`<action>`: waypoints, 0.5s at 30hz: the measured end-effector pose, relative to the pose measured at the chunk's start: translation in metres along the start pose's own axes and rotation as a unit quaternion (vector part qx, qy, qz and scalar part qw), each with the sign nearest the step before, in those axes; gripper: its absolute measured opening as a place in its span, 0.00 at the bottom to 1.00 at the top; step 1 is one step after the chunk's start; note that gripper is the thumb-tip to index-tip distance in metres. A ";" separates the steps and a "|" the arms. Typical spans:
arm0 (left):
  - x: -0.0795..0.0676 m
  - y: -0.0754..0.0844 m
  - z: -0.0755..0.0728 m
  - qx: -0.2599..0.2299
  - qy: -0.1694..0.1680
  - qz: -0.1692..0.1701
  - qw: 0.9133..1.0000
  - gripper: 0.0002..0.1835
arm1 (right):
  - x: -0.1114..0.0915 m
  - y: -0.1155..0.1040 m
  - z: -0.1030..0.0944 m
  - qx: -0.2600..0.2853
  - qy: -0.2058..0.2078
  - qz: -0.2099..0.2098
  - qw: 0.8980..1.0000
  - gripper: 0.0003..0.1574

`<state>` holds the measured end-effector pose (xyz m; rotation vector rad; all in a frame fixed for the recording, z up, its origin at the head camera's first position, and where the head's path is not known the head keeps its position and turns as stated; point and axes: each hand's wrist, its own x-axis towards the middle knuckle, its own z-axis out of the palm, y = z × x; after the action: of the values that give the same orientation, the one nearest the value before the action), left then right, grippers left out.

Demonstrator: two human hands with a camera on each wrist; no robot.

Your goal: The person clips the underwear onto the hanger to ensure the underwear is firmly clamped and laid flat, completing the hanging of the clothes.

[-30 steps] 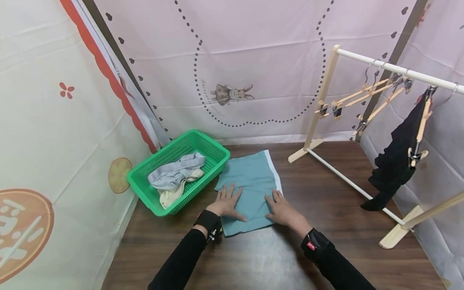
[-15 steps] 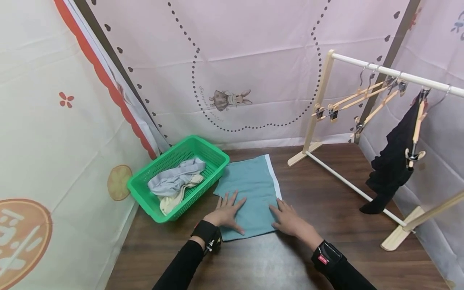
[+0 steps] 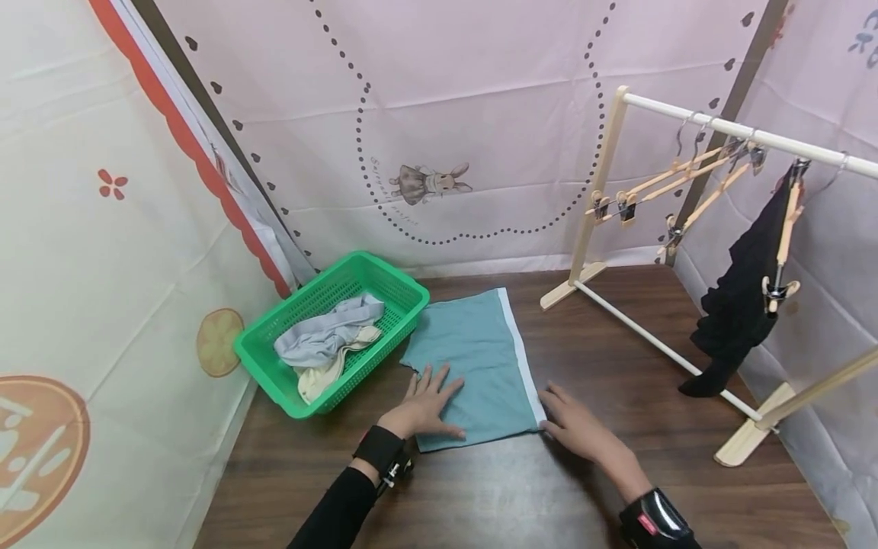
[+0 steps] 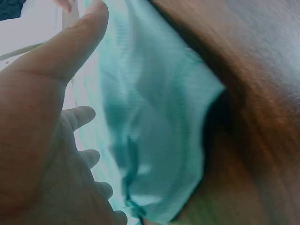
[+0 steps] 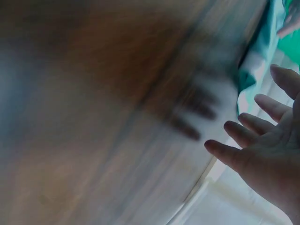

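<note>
A teal piece of cloth with a white band along its right edge [image 3: 480, 358] lies flat on the wooden table. My left hand [image 3: 427, 408] rests on its lower left part, fingers spread; the left wrist view shows the thumb and fingertips over the teal fabric [image 4: 154, 103]. Just off the lower right corner is my right hand [image 3: 576, 423], its fingers extended and its thumb right at the white band. In the right wrist view the right hand [image 5: 267, 126] has straight, parted fingers above the tabletop, with the cloth's edge [image 5: 253, 70] beyond them.
A green plastic basket [image 3: 274, 381] holding pale blue and cream garments [image 3: 329, 332] stands left of the cloth. At right is a wood-and-white rack [image 3: 638, 324] with several clip hangers [image 3: 675, 179]; a black garment [image 3: 737, 305] hangs from one. Fabric walls surround the table.
My right hand has slid off the cloth to the right and toward me, uncovering the lower end of the white band. The left hand stays on the cloth. The head view has shifted slightly.
</note>
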<state>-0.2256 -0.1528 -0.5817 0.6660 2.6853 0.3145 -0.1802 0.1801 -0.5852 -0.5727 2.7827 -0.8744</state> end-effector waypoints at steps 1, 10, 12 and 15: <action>0.000 0.002 -0.002 -0.003 0.004 0.008 1.000 0.55 | -0.008 0.005 -0.005 0.000 0.010 0.007 1.000 0.34; 0.013 0.036 -0.024 -0.034 0.128 0.079 0.988 0.36 | -0.089 0.055 -0.054 -0.032 0.109 0.124 0.986 0.21; 0.018 0.050 -0.032 -0.047 0.152 0.089 0.983 0.33 | -0.109 0.067 -0.068 -0.043 0.141 0.157 0.977 0.20; 0.030 0.074 -0.047 -0.067 0.175 0.101 0.977 0.31 | -0.136 0.082 -0.091 -0.044 0.199 0.217 0.955 0.21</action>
<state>-0.2383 -0.0808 -0.5256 0.9173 2.8911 0.7208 -0.1062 0.3438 -0.5521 0.2395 3.1203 -0.8404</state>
